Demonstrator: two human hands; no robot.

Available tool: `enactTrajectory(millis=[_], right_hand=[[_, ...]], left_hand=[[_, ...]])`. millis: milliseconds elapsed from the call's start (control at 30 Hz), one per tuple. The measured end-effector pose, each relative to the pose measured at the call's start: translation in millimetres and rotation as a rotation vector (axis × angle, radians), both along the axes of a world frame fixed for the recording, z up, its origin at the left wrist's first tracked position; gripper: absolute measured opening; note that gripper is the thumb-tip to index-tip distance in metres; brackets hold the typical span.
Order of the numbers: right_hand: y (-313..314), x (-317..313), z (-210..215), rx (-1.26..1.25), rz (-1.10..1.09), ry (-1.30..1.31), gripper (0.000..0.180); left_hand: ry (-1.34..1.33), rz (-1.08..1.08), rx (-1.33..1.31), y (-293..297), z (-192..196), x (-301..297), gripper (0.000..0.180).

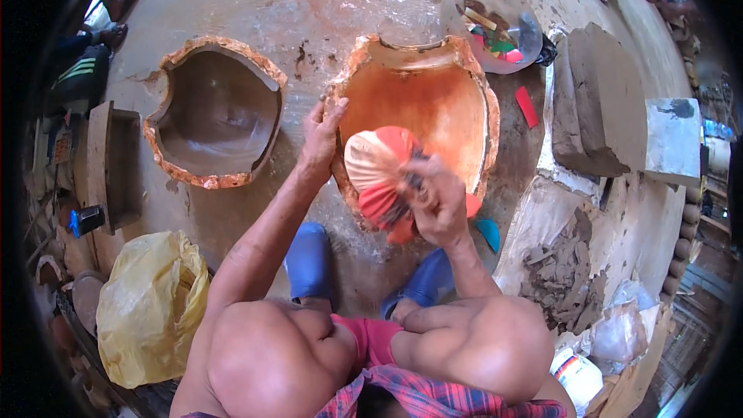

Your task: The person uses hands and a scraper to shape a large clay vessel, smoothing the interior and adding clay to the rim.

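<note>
My left hand (321, 138) grips the left rim of a hollow pottery mould (433, 97), thumb at the edge. The mould lies open side up on the floor, orange-tan inside with a rough, chipped rim. My right hand (439, 203) is closed round the gathered neck of a red and cream cloth bundle (377, 156). The bundle's round end is over the mould's near left part and hides some of its rim; whether it touches the inside I cannot tell. To the left lies a second mould half (220, 120), dark grey-brown inside with a reddish broken-looking rim.
A clear round tub (495, 19) holding small tools stands beyond the mould. On the right are a large clay block (592, 101), a red scraper (527, 107) and loose clay scraps (565, 271). A teal scraper (488, 235) lies near my blue shoes (309, 259). A yellow plastic bag (151, 310) sits at left.
</note>
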State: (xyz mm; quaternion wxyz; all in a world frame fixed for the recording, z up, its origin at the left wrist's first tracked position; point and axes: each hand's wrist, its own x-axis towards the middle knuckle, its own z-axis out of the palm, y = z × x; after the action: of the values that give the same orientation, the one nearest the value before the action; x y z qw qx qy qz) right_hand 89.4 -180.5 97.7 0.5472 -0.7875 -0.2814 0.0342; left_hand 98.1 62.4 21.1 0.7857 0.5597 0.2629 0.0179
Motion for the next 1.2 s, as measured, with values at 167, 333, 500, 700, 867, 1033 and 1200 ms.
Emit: enactTrajectory(millis=[167, 333, 500, 700, 867, 1033, 1200], right_hand=[[32.5, 39.6, -52.0, -0.027, 0.037, -0.027, 0.027], [41.4, 40.0, -5.1, 0.148, -0.209, -0.054, 0.024], [48.5, 78.5, -52.8, -0.002, -0.252, -0.112, 0.023], [10.8, 76.4, -42.8, -0.009, -0.445, -0.379, 0.023], [-13.9, 86.1, -30.4, -0.099, -0.353, -0.314, 0.027], [-12.8, 83.4, -17.8, -0.044, -0.498, -0.526, 0.033], [-44.4, 118.3, -36.3, -0.31, -0.397, -0.601, 0.032]], left_hand=[[-0.132, -0.015, -0.333, -13.3, 8.9, 4.4, 0.062], [-0.033, -0.018, -0.538, -15.5, 26.5, -4.6, 0.079], [-0.091, 0.021, -0.252, -20.4, 23.0, -5.9, 0.069], [-0.039, -0.064, 0.15, -65.9, 59.9, -16.9, 0.066], [-0.074, -0.135, 0.646, -94.6, 80.0, -15.9, 0.081], [-0.1, -0.105, 0.849, -115.0, 89.8, -32.4, 0.1], [-0.087, -0.101, 0.809, -123.7, 92.9, -17.4, 0.103]])
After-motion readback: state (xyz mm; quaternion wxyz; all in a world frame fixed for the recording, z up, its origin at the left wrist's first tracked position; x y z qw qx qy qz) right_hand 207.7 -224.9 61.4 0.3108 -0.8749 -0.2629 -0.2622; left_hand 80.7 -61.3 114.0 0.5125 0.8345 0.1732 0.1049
